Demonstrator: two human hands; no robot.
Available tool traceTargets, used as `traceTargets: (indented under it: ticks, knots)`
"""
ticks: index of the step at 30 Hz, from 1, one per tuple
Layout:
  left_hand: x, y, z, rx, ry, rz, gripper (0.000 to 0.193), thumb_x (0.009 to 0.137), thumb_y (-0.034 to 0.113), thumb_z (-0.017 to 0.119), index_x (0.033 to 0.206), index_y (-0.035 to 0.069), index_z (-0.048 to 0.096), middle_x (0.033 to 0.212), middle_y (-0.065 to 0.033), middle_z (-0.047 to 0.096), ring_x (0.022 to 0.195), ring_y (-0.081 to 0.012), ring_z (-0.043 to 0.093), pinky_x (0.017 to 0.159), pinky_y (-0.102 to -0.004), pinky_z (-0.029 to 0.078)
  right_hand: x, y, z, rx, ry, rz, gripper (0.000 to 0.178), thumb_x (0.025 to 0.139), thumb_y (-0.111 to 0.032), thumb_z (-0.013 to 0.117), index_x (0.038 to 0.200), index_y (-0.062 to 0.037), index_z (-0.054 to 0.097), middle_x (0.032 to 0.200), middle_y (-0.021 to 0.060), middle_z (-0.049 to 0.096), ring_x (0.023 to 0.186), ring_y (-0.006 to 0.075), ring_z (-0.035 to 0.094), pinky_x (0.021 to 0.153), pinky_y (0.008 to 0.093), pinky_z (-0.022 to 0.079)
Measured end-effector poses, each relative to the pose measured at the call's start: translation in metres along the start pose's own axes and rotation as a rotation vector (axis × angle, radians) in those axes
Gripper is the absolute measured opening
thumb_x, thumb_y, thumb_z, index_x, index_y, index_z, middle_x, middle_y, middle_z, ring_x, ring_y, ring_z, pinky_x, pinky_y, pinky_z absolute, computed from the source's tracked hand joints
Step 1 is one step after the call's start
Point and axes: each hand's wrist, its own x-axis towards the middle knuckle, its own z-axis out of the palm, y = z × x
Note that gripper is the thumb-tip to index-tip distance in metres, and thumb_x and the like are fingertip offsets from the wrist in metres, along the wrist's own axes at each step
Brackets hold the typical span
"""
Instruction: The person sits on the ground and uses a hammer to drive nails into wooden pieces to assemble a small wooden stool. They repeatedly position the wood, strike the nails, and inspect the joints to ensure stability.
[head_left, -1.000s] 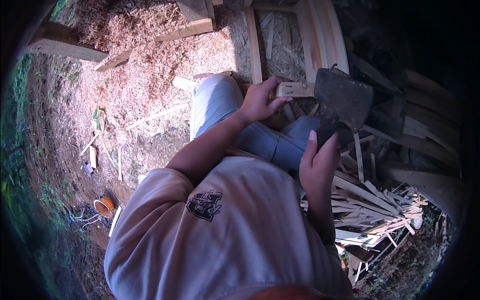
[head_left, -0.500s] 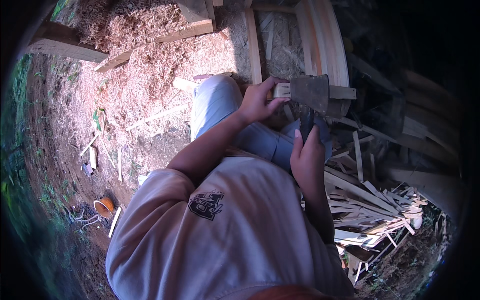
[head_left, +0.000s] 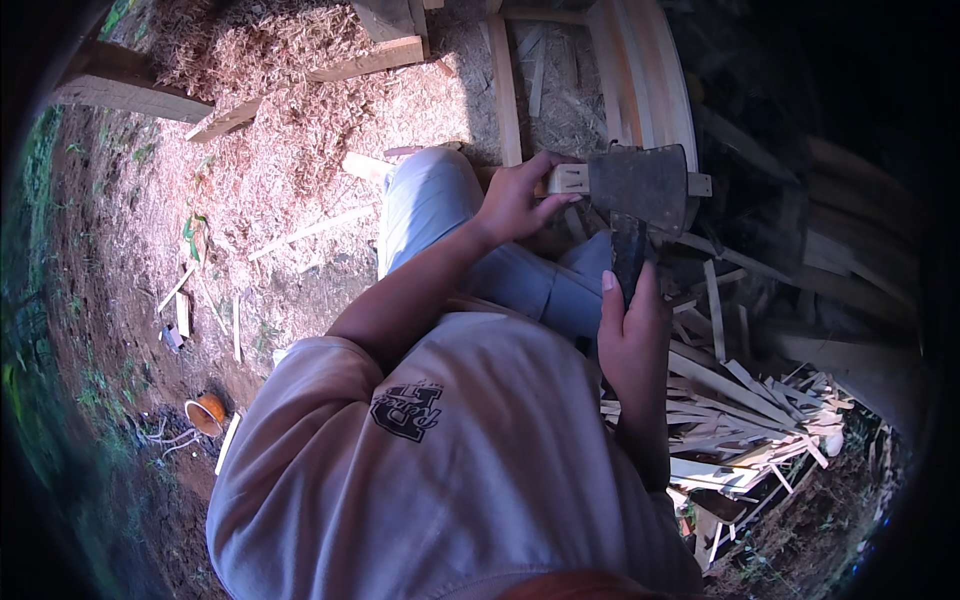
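Note:
My right hand (head_left: 637,315) is wrapped round the dark handle of a hatchet (head_left: 640,188), thumb lying along it. The broad, worn metal head lies over a pale strip of wood (head_left: 570,180) and hides its middle; whether they touch I cannot tell. At the left end of that strip, which bears two short dark marks, my left hand (head_left: 520,200) grips it between thumb and fingers. The strip's other end shows past the head on the right. Both hands are above my knees, in front of a curved wooden piece.
A wooden frame (head_left: 508,90) and the curved planks (head_left: 655,80) stand just ahead. Wood shavings (head_left: 330,130) cover the ground at the far left, with beams across them. Split sticks (head_left: 740,410) are heaped at the right. An orange-rimmed pot (head_left: 206,413) lies at the left.
The hatchet and my right hand have moved a little to the right along the strip of wood. My left hand stays nearly where it was, still gripping.

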Motion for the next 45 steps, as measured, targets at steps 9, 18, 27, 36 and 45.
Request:
traceTargets:
  ticks: [9, 18, 27, 36, 45]
  knots:
    - [-0.002, 0.003, -0.002, -0.011, -0.016, -0.024, 0.046, 0.09, 0.026, 0.085, 0.125, 0.008, 0.064, 0.109, -0.0179, 0.076, 0.107, -0.0413, 0.074, 0.085, -0.0437, 0.059, -0.005, 0.014, 0.017, -0.016, 0.03, 0.002, 0.034, 0.108, -0.019, 0.059, 0.128, 0.0071, 0.05, 0.094, 0.0315, 0.069, 0.089, 0.0529, 0.069, 0.074, 0.0564, 0.052]
    - [-0.002, -0.003, 0.002, -0.037, -0.034, -0.024, 0.045, 0.091, 0.023, 0.084, 0.129, 0.009, 0.065, 0.114, -0.0152, 0.077, 0.11, -0.0366, 0.075, 0.09, -0.0408, 0.059, 0.001, 0.007, -0.017, 0.665, -0.003, 0.227, 0.02, 0.113, -0.02, 0.053, 0.12, -0.0019, 0.054, 0.073, 0.0028, 0.054, 0.048, 0.0086, 0.049, 0.045, 0.0255, 0.041]
    - [-0.002, -0.007, 0.002, -0.053, -0.046, -0.028, 0.046, 0.091, 0.022, 0.084, 0.132, 0.009, 0.065, 0.116, -0.0144, 0.077, 0.115, -0.0335, 0.075, 0.093, -0.039, 0.058, -0.001, 0.035, -0.004, 0.869, -0.323, 0.416, 0.021, 0.113, -0.024, 0.053, 0.117, -0.0036, 0.053, 0.075, 0.0041, 0.055, 0.046, 0.0102, 0.05, 0.043, 0.0272, 0.043]
    - [-0.001, 0.0, 0.0, -0.115, -0.032, -0.009, 0.046, 0.091, 0.019, 0.084, 0.132, 0.009, 0.065, 0.117, -0.0151, 0.076, 0.115, -0.0336, 0.075, 0.095, -0.0393, 0.058, 0.001, 0.035, 0.001, 0.82, -0.33, 0.386, 0.016, 0.113, -0.021, 0.054, 0.108, -0.0055, 0.051, 0.072, 0.0016, 0.054, 0.047, 0.0087, 0.051, 0.044, 0.0269, 0.043]
    - [0.0, 0.001, 0.001, -0.089, -0.043, -0.023, 0.045, 0.091, 0.016, 0.084, 0.13, 0.008, 0.064, 0.116, -0.0165, 0.076, 0.115, -0.0359, 0.074, 0.091, -0.0403, 0.058, -0.006, 0.027, 0.004, 0.11, -0.004, 0.056, 0.03, 0.108, -0.021, 0.06, 0.124, 0.0036, 0.053, 0.081, 0.0242, 0.067, 0.072, 0.0424, 0.068, 0.064, 0.0516, 0.05]
